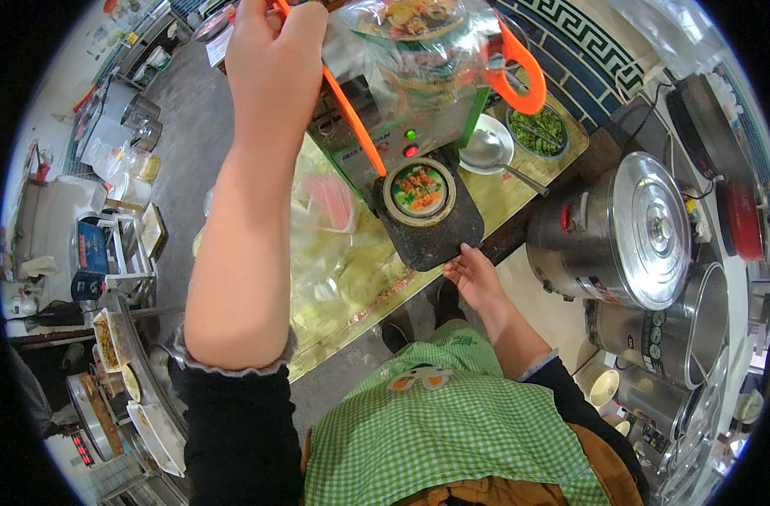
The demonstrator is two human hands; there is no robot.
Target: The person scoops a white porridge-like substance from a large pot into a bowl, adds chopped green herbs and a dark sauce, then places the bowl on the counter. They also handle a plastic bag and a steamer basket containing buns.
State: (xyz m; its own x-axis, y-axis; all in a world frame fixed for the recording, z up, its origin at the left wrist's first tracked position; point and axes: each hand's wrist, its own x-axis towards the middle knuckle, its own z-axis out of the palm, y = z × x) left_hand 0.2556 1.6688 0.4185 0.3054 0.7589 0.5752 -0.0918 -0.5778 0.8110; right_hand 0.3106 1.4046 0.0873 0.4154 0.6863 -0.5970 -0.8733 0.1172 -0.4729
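A cup-sealing machine [385,142] stands on the table with its green and red lamps lit. Printed plastic film [416,57] with food pictures is wound across its top, beside an orange looped handle [524,76]. My left hand [277,44] is raised at the top edge, closed around a long orange bar [353,123]; part of the grip is cut off by the frame. From the machine's front juts a black tray [423,243], its ring holding a round container [419,190] topped with a food picture. My right hand [476,275] pinches the tray's front corner.
Right of the machine are a white bowl with a metal ladle [489,152] and a bowl of chopped greens [539,129]. A pink-and-clear plastic packet [331,202] lies left. A large lidded steel pot [612,231] stands right; food trays [113,341] line the left counter.
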